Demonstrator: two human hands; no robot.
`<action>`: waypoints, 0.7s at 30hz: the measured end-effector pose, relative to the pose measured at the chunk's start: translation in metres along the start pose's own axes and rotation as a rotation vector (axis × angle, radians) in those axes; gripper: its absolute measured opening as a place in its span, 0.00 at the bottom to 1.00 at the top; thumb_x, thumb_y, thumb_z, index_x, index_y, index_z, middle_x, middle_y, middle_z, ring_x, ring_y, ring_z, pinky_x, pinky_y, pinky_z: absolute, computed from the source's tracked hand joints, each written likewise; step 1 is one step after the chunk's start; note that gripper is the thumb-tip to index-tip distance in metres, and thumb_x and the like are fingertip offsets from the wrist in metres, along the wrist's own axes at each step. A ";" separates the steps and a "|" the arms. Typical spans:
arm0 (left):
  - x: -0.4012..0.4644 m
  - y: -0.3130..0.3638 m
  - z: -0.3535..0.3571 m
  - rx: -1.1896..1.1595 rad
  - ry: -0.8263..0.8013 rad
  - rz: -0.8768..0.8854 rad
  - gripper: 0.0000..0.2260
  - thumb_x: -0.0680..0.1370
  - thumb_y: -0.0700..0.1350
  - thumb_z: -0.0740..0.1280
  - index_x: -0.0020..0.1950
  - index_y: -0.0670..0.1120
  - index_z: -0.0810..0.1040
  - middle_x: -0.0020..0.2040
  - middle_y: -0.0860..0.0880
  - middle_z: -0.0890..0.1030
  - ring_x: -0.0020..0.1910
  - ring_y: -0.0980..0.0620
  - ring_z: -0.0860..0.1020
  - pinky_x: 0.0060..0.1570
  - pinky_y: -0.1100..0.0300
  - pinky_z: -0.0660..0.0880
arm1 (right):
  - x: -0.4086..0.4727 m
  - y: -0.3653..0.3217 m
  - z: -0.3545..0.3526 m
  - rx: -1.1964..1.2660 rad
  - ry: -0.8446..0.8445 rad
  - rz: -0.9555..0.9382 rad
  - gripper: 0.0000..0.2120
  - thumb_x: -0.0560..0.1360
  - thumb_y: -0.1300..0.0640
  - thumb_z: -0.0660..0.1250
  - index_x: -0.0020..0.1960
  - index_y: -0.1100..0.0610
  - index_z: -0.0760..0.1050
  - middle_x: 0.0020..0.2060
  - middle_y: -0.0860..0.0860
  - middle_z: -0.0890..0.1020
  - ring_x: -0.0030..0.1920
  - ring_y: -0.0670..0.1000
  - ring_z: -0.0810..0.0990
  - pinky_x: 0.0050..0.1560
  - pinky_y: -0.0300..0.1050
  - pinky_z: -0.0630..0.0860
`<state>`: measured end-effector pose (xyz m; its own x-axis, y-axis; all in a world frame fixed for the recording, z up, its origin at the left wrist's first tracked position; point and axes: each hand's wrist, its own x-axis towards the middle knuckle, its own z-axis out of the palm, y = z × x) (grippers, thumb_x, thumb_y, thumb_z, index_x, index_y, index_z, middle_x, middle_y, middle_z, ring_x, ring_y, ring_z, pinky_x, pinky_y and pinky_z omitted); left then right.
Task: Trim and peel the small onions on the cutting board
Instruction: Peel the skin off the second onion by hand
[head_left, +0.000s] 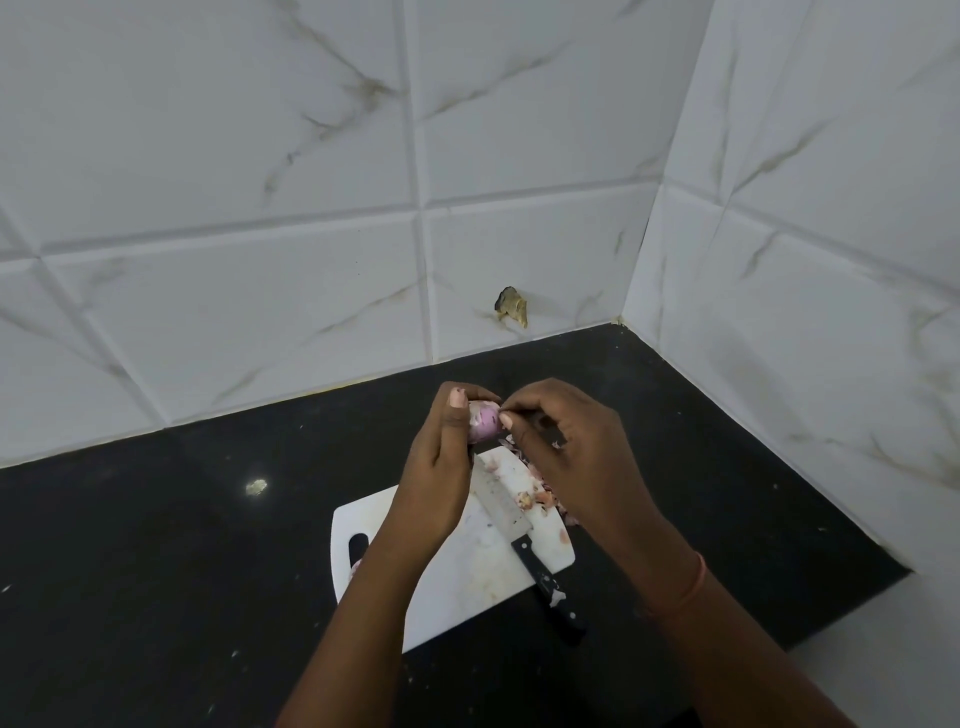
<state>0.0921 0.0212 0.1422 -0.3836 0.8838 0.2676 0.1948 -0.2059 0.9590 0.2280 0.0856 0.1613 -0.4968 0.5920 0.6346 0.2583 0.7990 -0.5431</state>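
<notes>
Your left hand (441, 457) grips the onion (485, 421); right hand (566, 447) pinches its skin; a hard tug could drop it onto the knife (511, 512)

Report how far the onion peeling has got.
Done: peel scraps lie on the cutting board, knife set down. In hand: left hand holds an onion while the right hand pinches its skin. What is left cannot be seen.

Dim, even light; wide-angle bending at edges
</notes>
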 end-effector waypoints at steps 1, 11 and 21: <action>0.001 -0.001 -0.001 0.024 0.005 0.005 0.17 0.85 0.51 0.50 0.54 0.46 0.76 0.42 0.52 0.80 0.37 0.63 0.77 0.37 0.72 0.71 | 0.001 0.000 -0.001 -0.040 -0.029 -0.006 0.11 0.78 0.52 0.64 0.50 0.58 0.79 0.45 0.49 0.82 0.45 0.44 0.79 0.46 0.35 0.77; 0.003 -0.006 -0.003 0.018 -0.063 0.043 0.15 0.83 0.51 0.52 0.48 0.47 0.76 0.39 0.53 0.78 0.37 0.58 0.77 0.39 0.66 0.73 | 0.007 -0.001 -0.006 -0.109 -0.300 0.003 0.04 0.79 0.57 0.63 0.51 0.57 0.72 0.46 0.45 0.73 0.44 0.43 0.71 0.44 0.31 0.70; 0.013 0.004 0.002 -0.217 -0.034 -0.310 0.20 0.79 0.55 0.53 0.45 0.44 0.79 0.36 0.45 0.79 0.30 0.51 0.71 0.29 0.59 0.69 | -0.003 0.000 0.004 0.141 0.053 0.304 0.03 0.76 0.58 0.69 0.49 0.55 0.75 0.42 0.47 0.81 0.39 0.46 0.80 0.38 0.38 0.78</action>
<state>0.0899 0.0328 0.1496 -0.3639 0.9306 -0.0385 -0.1227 -0.0070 0.9924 0.2263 0.0838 0.1574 -0.3701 0.8086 0.4573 0.2691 0.5645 -0.7804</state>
